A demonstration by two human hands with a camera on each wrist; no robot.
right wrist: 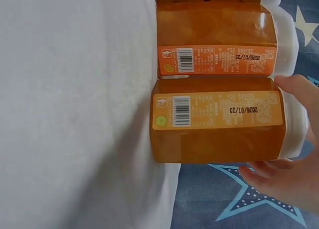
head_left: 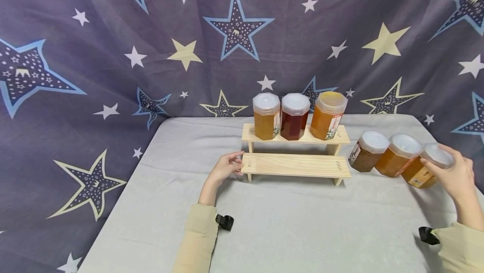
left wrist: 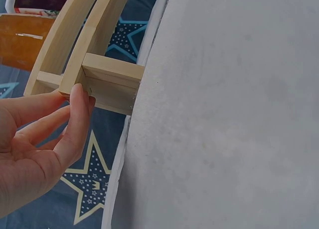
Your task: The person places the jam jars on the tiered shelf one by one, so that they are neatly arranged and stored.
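Note:
My left hand (head_left: pixel 226 167) pinches the left end of the lower board of a two-step wooden shelf (head_left: pixel 295 164); the left wrist view shows its fingertips at the board's corner (left wrist: pixel 75 79). Off to the right, my right hand (head_left: pixel 455 172) grips the white lid of a honey jar (head_left: pixel 419 174), the rightmost in a row of three. In the right wrist view this jar (right wrist: pixel 219 144) stands against an amber jar (right wrist: pixel 214 27), thumb and fingers on either side of its lid. A darker brown jar (head_left: pixel 364 157) stands at the row's left end.
On the upper board stand a golden jar (head_left: pixel 266 122), a dark red jar (head_left: pixel 294 122) and an orange jar (head_left: pixel 327 119). A grey cloth covers the table (head_left: pixel 302 222). Behind it hangs a star-patterned curtain (head_left: pixel 287 33).

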